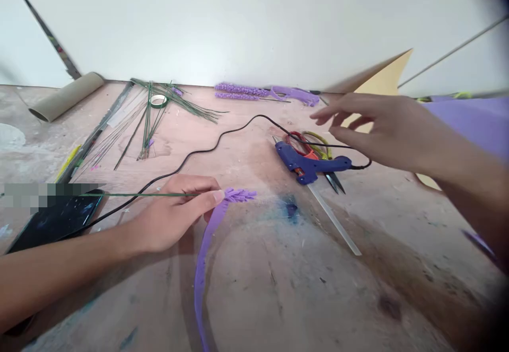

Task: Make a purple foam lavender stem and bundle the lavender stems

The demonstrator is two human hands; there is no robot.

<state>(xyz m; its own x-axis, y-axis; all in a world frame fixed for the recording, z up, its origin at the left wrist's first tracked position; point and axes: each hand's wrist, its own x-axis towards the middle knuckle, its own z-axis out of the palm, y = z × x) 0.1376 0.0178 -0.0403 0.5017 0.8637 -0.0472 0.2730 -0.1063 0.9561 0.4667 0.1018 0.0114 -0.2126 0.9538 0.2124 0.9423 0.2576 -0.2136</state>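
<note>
My left hand (178, 211) pinches a green floral wire stem (139, 195) whose tip is wrapped in fringed purple paper (240, 195). From the pinch, the rest of the purple paper strip (201, 272) hangs down toward the near side of the table. My right hand (382, 124) is raised above the table with its fingers apart and holds nothing that I can see. Below it, a blue hot glue gun (306, 161) lies on its side with a clear glue stick (334, 219) sticking out. Scissors (336, 182) with red and yellow handles lie partly under the gun.
A black cord (217, 142) winds across the table (254, 299). Behind lie green wires (186, 100), a tape roll (158, 101) and finished purple stems (242, 91). A cardboard tube (67, 96) and a dark phone (59, 217) are at left. Purple paper (477, 124) lies at right.
</note>
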